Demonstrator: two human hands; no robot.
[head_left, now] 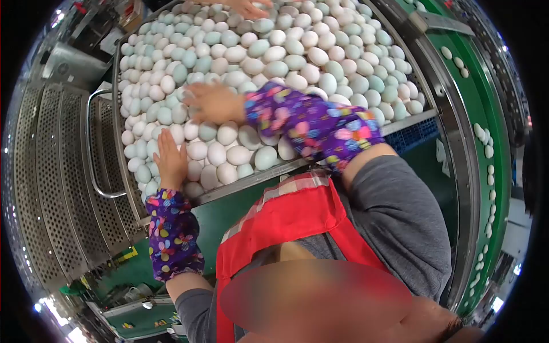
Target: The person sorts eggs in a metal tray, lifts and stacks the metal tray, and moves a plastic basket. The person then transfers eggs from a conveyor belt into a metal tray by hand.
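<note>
Breakage seems the main risk, since eggs (274,54) lie heaped loose within a metal rim (251,183), and a hard sweep by the right hand (220,104), its blurred grip spread apart, or pressure from the left hand (171,163), likewise spread, could knock them together.

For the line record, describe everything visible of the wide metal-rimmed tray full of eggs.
The wide silvery metal-rimmed tray has a narrow rim and lies before the person. White, pinkish and pale bluish oval eggs crowd it, mostly hiding its floor. Perforated grey metal panels stand left, a long green strip right. The person's left hand and right hand, and another person's hand opposite, are over its eggs; rim contact is unclear.
</note>
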